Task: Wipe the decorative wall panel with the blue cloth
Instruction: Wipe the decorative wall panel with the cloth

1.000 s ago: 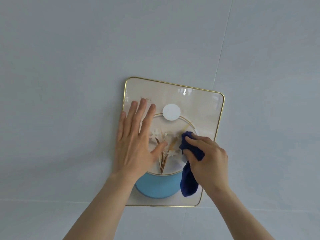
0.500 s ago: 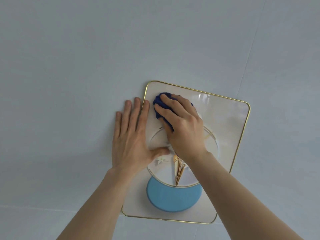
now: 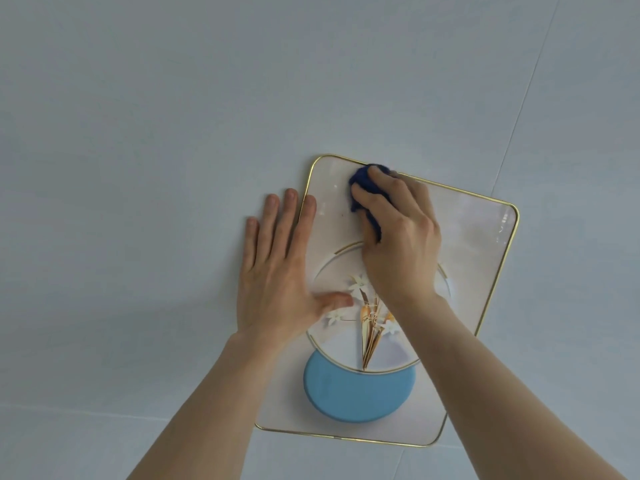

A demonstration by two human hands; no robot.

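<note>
Pale grey wall [image 3: 138, 168] bears the gold-rimmed panel [image 3: 485, 258]; right hand [image 3: 398, 244] grips blue cloth [image 3: 362, 181], left hand [image 3: 277, 271] flat, released

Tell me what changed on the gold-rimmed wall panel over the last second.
The right hand, gripping the bunched dark blue cloth, swept from beside the flower motif up to the gold-rimmed decorative panel's top edge. The left hand slid leftward, its fingers now partly on the pale wall. The cloth stayed held; the left hand stayed flat.
</note>
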